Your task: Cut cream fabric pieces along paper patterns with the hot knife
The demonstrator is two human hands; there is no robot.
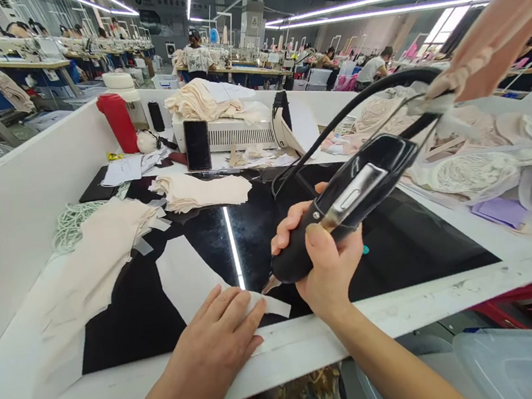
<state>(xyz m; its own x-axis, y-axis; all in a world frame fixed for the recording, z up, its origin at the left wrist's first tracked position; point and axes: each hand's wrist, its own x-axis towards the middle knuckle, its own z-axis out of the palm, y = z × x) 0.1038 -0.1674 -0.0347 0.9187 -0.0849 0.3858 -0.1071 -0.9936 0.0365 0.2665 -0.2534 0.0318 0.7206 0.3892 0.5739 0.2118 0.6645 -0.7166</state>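
Observation:
My left hand (pixel 221 339) lies flat, fingers stretched out, on the lower end of a curved white fabric piece (pixel 181 272). That piece rests on a glossy black sheet (pixel 394 253) on the table. In my right hand (pixel 328 263) is a black corded hand tool (pixel 358 185) with a silver lever and a narrow metal tip; my fingers wrap round its body and the thumb lies alongside. The tip points down and left, close to the fabric's edge beside my left fingertips. Whether it touches the cloth I cannot tell.
Beige fabric pieces (pixel 104 250) lie left, and a cream stack (pixel 205 190) lies behind. A phone (pixel 197 144) leans on a vented white machine (pixel 240 130). A red cup (pixel 118 123) stands back left. Lace bras (pixel 472 175) are heaped right. The tool's cable (pixel 356 102) arches overhead.

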